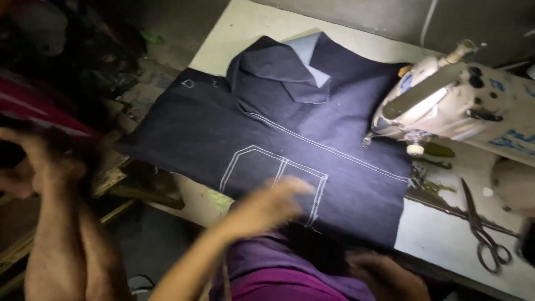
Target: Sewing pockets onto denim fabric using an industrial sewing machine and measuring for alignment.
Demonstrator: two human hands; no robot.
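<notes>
Lying spread across the pale worktop (pixel 446 234), a dark navy denim panel (pixel 290 139) with white stitched pocket outlines is observed under a bright patch of light. One corner of the panel is folded back at the far end, where a lighter grey underside is exposed. The right hand (pixel 273 203) is seen over the near part of the panel, just at the stitched pocket outline; it is motion-blurred, the fingers appear loosely extended and nothing is held in it, though contact with the cloth cannot be confirmed. The left hand (pixel 39 161) is raised well apart from the panel, at the left edge of the view, beside a red blurred object (pixel 33 108); whether it is closed on anything cannot be told.

A cream-coloured industrial sewing machine (pixel 446 97) is noted at the right edge of the panel, its head touching or overlapping the cloth. A pair of dark metal scissors (pixel 482 228) is recorded on the worktop near the machine, apart from the panel. A purple garment (pixel 278 273) is seen at the bottom of the view.
</notes>
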